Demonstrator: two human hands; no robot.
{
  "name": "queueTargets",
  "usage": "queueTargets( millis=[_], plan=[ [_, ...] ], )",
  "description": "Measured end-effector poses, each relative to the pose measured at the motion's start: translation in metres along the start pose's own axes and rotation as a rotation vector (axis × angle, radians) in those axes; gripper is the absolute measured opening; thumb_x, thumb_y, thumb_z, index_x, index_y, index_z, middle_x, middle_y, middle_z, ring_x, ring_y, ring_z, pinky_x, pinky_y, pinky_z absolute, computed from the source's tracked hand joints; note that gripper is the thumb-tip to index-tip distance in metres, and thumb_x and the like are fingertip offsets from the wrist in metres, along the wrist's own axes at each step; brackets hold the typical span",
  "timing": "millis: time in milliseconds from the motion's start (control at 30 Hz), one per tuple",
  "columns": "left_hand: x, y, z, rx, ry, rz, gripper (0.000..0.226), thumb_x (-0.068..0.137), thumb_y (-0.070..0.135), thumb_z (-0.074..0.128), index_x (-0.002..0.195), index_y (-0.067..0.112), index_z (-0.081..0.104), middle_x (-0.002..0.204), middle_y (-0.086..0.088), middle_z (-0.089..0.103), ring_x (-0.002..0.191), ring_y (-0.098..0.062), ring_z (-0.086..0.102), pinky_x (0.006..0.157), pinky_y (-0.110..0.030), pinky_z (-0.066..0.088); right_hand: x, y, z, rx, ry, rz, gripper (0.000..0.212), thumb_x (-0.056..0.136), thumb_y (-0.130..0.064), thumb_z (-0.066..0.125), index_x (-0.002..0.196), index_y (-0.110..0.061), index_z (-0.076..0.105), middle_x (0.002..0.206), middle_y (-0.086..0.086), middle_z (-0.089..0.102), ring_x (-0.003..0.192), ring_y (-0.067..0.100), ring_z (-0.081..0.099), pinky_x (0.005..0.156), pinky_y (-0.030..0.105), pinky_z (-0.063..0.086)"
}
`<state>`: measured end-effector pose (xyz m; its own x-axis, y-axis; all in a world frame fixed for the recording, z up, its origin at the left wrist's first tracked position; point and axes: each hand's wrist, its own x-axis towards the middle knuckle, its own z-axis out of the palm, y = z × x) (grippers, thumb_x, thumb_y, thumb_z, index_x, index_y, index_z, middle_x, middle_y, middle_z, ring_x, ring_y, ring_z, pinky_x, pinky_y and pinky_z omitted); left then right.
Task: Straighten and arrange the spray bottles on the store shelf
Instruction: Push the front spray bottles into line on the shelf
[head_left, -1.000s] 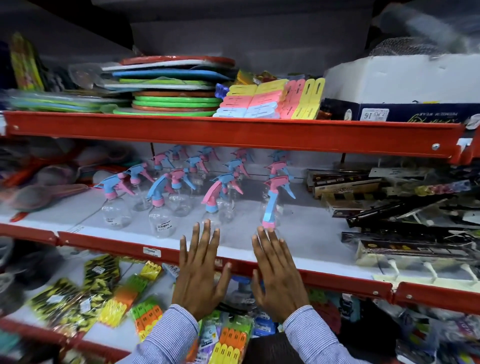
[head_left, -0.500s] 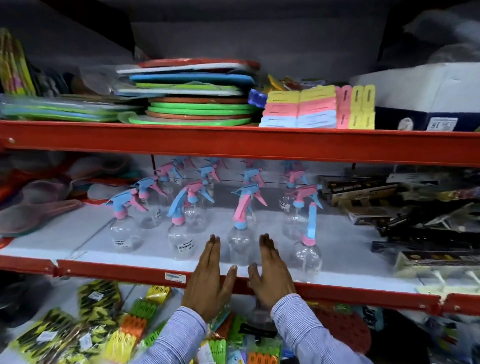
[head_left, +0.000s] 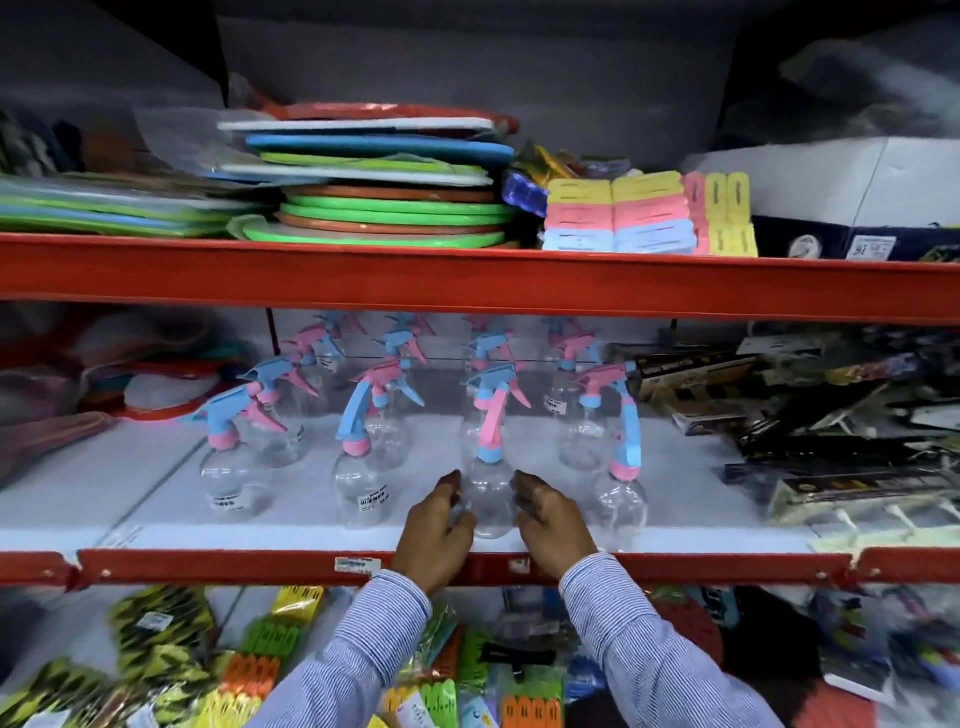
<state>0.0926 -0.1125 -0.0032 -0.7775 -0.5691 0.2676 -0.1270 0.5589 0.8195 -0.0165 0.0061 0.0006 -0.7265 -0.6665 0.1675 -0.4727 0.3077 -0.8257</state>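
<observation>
Several clear spray bottles with pink-and-blue trigger heads stand in rows on the white middle shelf. In the front row stand a left bottle, a second bottle, a centre bottle and a right bottle. My left hand and my right hand cup the centre bottle from either side, fingers curled against its round body. More bottles stand behind, partly hidden by the front ones.
The red shelf lip runs just under my wrists. Dark packaged goods crowd the shelf's right end. Stacked coloured mats and clip packs fill the upper shelf. Peg packs lie on the shelf below.
Both hands moved forward from flat at the shelf lip and closed around the centre front bottle. The camera has shifted closer and slightly left.
</observation>
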Motion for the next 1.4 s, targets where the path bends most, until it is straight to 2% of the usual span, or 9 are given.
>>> queueTargets(
  millis=[233, 400, 600, 700, 767, 900, 1000, 1267, 1400],
  plan=[
    [-0.017, 0.002, 0.001, 0.005, 0.004, -0.013, 0.042, 0.088, 0.010, 0.052, 0.129, 0.017, 0.049, 0.125, 0.000, 0.065, 0.113, -0.017, 0.061, 0.093, -0.023, 0.041, -0.015, -0.001, -0.005, 0.005, -0.055, 0.020, 0.048, 0.089, -0.002, 0.050, 0.136, -0.011, 0.045, 0.134, 0.010, 0.058, 0.122, 0.020, 0.056, 0.106, 0.027, 0.041],
    [-0.032, 0.010, -0.003, 0.062, 0.005, -0.005, 0.047, 0.088, 0.011, 0.053, 0.134, 0.015, 0.046, 0.129, 0.001, 0.060, 0.121, -0.020, 0.056, 0.096, -0.021, 0.036, -0.027, 0.001, -0.006, -0.010, -0.087, 0.014, 0.054, 0.086, -0.004, 0.051, 0.138, -0.012, 0.041, 0.138, 0.009, 0.055, 0.126, 0.020, 0.053, 0.108, 0.031, 0.040],
    [-0.063, 0.002, -0.015, 0.280, 0.070, 0.106, 0.062, 0.091, 0.033, 0.047, 0.147, 0.016, 0.027, 0.154, -0.004, 0.034, 0.142, -0.019, 0.034, 0.115, -0.027, 0.025, -0.058, 0.003, 0.002, -0.113, 0.129, -0.082, 0.065, 0.085, -0.015, 0.051, 0.146, -0.018, 0.027, 0.144, 0.010, 0.047, 0.118, 0.026, 0.057, 0.100, 0.034, 0.046],
    [-0.083, -0.007, -0.025, 0.469, 0.163, 0.171, 0.066, 0.090, 0.047, 0.032, 0.149, 0.022, 0.018, 0.160, 0.000, 0.018, 0.149, -0.016, 0.014, 0.122, -0.042, 0.018, -0.079, 0.000, 0.013, -0.206, 0.236, -0.235, 0.065, 0.087, -0.021, 0.046, 0.147, -0.020, 0.022, 0.154, 0.003, 0.032, 0.139, 0.019, 0.035, 0.113, 0.029, 0.031],
    [-0.092, -0.012, -0.034, 0.582, 0.207, 0.170, 0.067, 0.092, 0.050, 0.028, 0.151, 0.025, 0.010, 0.162, 0.003, 0.005, 0.150, -0.014, -0.002, 0.123, -0.044, 0.007, -0.084, -0.001, 0.023, -0.355, 0.299, -0.371, 0.065, 0.086, -0.021, 0.045, 0.147, -0.017, 0.023, 0.155, 0.002, 0.028, 0.143, 0.017, 0.028, 0.118, 0.032, 0.024],
    [-0.103, -0.025, -0.059, 0.769, 0.247, 0.121, 0.070, 0.094, 0.053, 0.027, 0.151, 0.023, -0.002, 0.162, -0.002, -0.010, 0.149, -0.021, -0.015, 0.120, -0.052, -0.004, -0.083, -0.017, 0.046, -0.521, 0.223, -0.495, 0.064, 0.089, -0.026, 0.037, 0.148, -0.011, 0.018, 0.158, 0.008, 0.016, 0.147, 0.024, 0.015, 0.118, 0.039, 0.011],
    [-0.104, -0.034, -0.077, 0.849, 0.233, 0.082, 0.074, 0.094, 0.055, 0.027, 0.151, 0.020, -0.005, 0.162, -0.006, -0.011, 0.149, -0.024, -0.017, 0.118, -0.056, -0.003, -0.077, -0.032, 0.063, -0.605, 0.174, -0.514, 0.072, 0.087, -0.024, 0.043, 0.149, -0.014, 0.009, 0.160, 0.007, 0.005, 0.149, 0.024, 0.002, 0.117, 0.042, 0.008],
    [-0.078, -0.075, -0.107, 0.845, 0.128, 0.112, 0.075, 0.094, 0.056, 0.017, 0.150, 0.012, -0.003, 0.161, -0.008, -0.007, 0.149, -0.024, -0.010, 0.118, -0.047, -0.002, -0.044, -0.056, 0.115, -0.617, 0.104, -0.461, 0.065, 0.094, -0.043, 0.026, 0.150, -0.018, 0.003, 0.160, 0.000, -0.007, 0.148, 0.018, -0.010, 0.117, 0.034, -0.005],
    [-0.052, -0.091, -0.122, 0.614, 0.046, 0.140, 0.072, 0.097, 0.050, 0.024, 0.150, 0.016, -0.010, 0.160, -0.004, -0.014, 0.149, -0.017, -0.013, 0.123, -0.040, 0.003, -0.024, -0.063, 0.134, -0.454, 0.063, -0.316, 0.066, 0.096, -0.038, 0.028, 0.149, -0.019, -0.006, 0.160, 0.000, -0.008, 0.148, 0.016, -0.003, 0.122, 0.032, 0.007]
  ],
)
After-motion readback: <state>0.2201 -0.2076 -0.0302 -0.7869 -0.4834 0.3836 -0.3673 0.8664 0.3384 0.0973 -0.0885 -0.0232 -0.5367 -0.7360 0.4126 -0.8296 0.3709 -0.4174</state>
